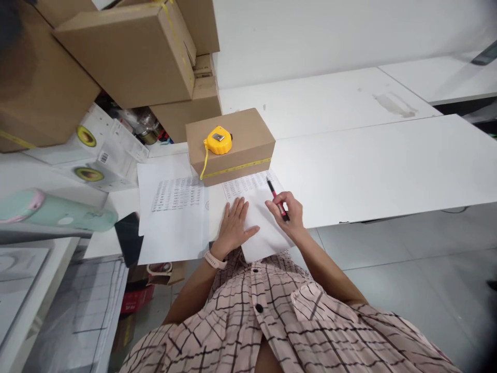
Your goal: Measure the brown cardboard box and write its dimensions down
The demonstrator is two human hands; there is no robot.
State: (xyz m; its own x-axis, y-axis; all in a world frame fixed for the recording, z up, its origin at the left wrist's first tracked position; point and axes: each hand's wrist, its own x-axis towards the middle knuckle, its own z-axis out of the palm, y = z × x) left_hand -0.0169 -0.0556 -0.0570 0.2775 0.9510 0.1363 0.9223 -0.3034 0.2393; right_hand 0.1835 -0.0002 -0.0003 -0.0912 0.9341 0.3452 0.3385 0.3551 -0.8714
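My right hand grips a red and black pen, its tip over the upper right of a printed sheet. Whether the tip touches the paper I cannot tell. My left hand lies flat with fingers spread on the left side of that sheet. Just beyond the hands stands a brown cardboard box, which covers the sheet's far edge. On top of the box rests a yellow tape measure with a yellow strap hanging over the front. Left of my left hand lies another printed sheet.
The white table stretches to the right. Large cardboard boxes are stacked at the back left, beside white boxes with avocado pictures. A mint green bottle and a dark flat object are at the left.
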